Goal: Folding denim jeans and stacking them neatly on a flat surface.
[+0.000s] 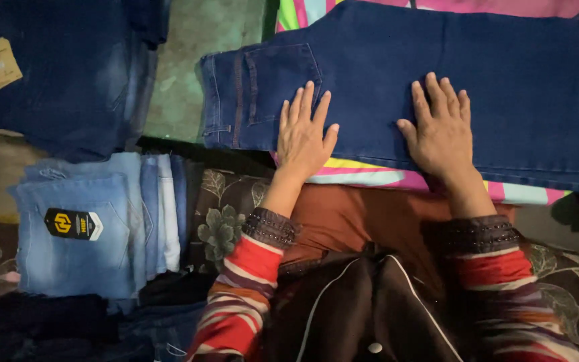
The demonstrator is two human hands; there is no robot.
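I am pressing my left hand (pixel 305 134) and right hand (pixel 440 127) flat, fingers spread and gripping nothing, on the dark blue jeans (pixel 397 87). They are lying far of me, long axis left-right, waistband pointing left toward the folded pale jeans stack (pixel 95 228).

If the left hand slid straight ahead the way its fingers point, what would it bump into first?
The left hand lies flat on the dark blue jeans, fingers pointing toward the top of the picture. Sliding on, it would probably just cross more denim near the back pocket; nothing else shows in that line.
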